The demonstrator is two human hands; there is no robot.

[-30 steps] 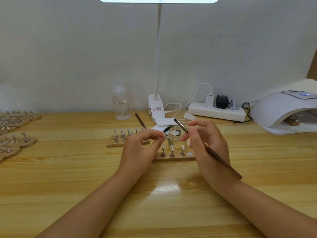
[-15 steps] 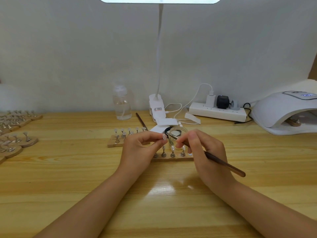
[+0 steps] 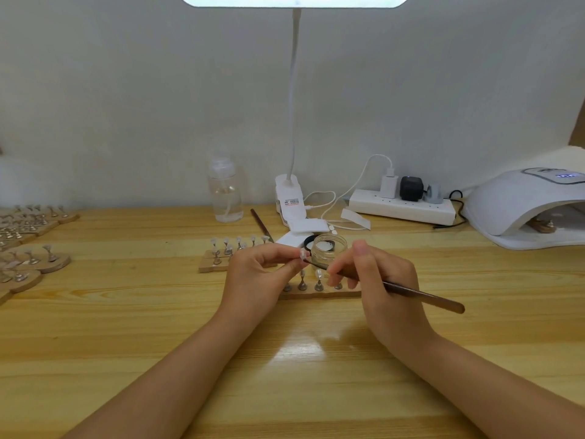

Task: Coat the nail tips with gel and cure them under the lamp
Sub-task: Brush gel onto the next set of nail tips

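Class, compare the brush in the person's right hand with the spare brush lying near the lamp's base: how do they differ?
The held brush is gripped by the right hand; the spare brush lies untouched on the table. The held brush's tip meets a nail tip pinched by the left hand; the spare touches none. Both are slim and dark.

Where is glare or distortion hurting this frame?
Head view: the desk lamp is blown out white at the top edge; its reflection glares on the table between the forearms; wide-angle bowing curves the table edge; hands and brush stay sharp.
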